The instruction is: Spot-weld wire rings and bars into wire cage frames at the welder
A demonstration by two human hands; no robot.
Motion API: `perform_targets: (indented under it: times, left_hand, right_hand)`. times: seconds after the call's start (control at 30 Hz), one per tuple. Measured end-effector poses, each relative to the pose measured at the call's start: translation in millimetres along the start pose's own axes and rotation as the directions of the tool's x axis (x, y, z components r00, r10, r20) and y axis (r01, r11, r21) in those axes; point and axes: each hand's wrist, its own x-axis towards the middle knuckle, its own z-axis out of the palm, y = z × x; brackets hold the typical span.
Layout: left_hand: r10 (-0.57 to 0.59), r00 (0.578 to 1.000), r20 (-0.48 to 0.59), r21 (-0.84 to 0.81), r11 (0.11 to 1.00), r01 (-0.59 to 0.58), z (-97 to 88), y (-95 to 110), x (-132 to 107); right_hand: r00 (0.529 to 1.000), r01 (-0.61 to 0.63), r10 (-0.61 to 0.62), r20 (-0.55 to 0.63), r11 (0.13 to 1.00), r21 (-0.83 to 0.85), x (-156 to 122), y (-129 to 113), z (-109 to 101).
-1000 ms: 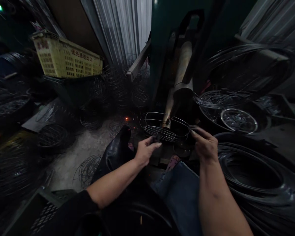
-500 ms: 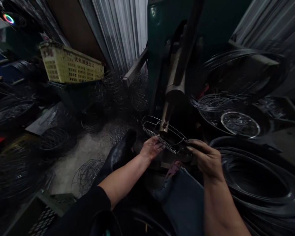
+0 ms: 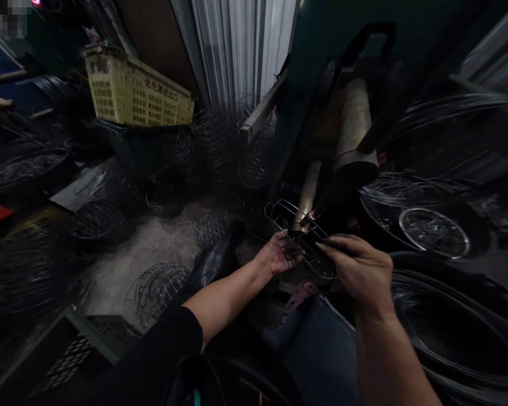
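Observation:
Both hands hold a small oval wire basket [image 3: 288, 221] tilted under the brass electrode [image 3: 307, 194] of a green welding machine [image 3: 317, 73]. My left hand [image 3: 278, 255] supports the basket's near left side from below, palm up, fingers curled on its rim. From the right, my right hand [image 3: 359, 269] grips the near end with closed fingers. A small reddish glow shows where the electrode tip meets the wire.
Finished wire baskets [image 3: 154, 287] lie on the concrete floor at left. A yellow plastic crate [image 3: 135, 93] sits on a dark bin behind them. Coils of wire rings [image 3: 434, 231] pile up at right. My black boot [image 3: 214, 259] and jeans [image 3: 317, 344] are below the hands.
The basket has been turned and tilted, its far end now up-left under the electrode. My left hand went from gripping on top to supporting from below. The view shifted right.

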Motion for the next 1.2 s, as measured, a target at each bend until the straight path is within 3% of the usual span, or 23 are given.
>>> perform_targets:
  times: [0.3,0.57,0.6,0.67,0.73,0.8,0.87,0.93,0.97,1.07,1.2]
  left_hand:
    - [-0.09,0.996,0.017,-0.015,0.996,0.09,10.9,3,0]
    - [-0.07,0.998,-0.006,0.048,0.996,0.07,7.7,-3,6]
    - [-0.05,0.999,-0.006,0.103,0.993,0.05,4.5,-5,3]
    - [0.12,0.993,-0.005,0.318,0.941,-0.113,-5.0,-8,-5]
    - [0.376,0.926,0.042,0.527,0.779,-0.34,-17.6,-9,-16]
    - [0.615,0.761,0.205,0.679,0.471,-0.564,-30.2,-9,-24]
    - [0.685,0.577,0.445,0.735,0.089,-0.672,-38.8,-9,-25]
    - [0.623,0.443,0.644,0.702,-0.251,-0.666,-41.4,-9,-18]
    - [0.596,0.419,0.685,0.686,-0.334,-0.646,-40.7,-9,-12]
    - [0.58,0.38,0.721,0.671,-0.448,-0.59,-35.7,-11,6]
    - [0.586,0.246,0.772,0.604,-0.555,-0.572,-35.4,-14,19]
  right_hand:
    - [0.998,-0.058,0.056,-0.024,0.996,-0.071,24,4,8]
    - [0.999,-0.043,0.04,-0.037,0.996,-0.084,26,1,10]
    - [0.999,-0.036,0.032,-0.043,0.995,-0.089,21,0,8]
    - [0.996,-0.033,0.025,-0.087,0.996,-0.086,7,1,-3]
    - [0.988,-0.059,0.049,-0.148,0.996,-0.064,-11,10,-19]
    - [0.979,-0.13,0.126,-0.163,0.991,-0.012,-30,28,-37]
    - [0.97,-0.194,0.204,-0.134,0.977,0.084,-44,49,-49]
    - [0.967,-0.193,0.216,-0.137,0.967,0.165,-51,67,-54]
    - [0.969,-0.172,0.201,-0.146,0.967,0.189,-53,73,-53]
    - [0.985,-0.093,0.116,-0.126,0.98,0.174,-53,80,-46]
    - [0.984,0.02,-0.011,-0.176,0.998,0.054,-54,65,-38]
